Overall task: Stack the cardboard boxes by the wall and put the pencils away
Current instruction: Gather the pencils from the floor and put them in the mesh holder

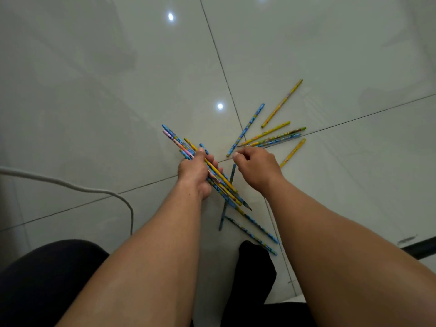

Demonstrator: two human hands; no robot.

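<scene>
The left hand (197,171) grips a bundle of patterned blue, yellow and pink wooden pencils (175,141), fingers and thumb curled round the middle. The bundle slants from upper left to lower right, its sharpened tips pointing down towards the person.

The right hand (256,169) hovers just right of the bundle, knuckles up and fingers curled in. Its fingertips are beside the near end of a blue patterned pencil (246,129) lying on the glossy pale tiled floor (94,90); whether they pinch anything cannot be told.

Just beyond that hand lies a loose fan of yellow and blue pencils (274,137). A single yellow pencil (282,103) lies farther off, and another yellow one (293,152) lies beside the hand on its right. Beneath and nearer than both hands, more blue pencils (253,234) lie crossed on the floor near a dark-clad foot (254,267). A white cable (59,181) curves across the tiles at left.
</scene>
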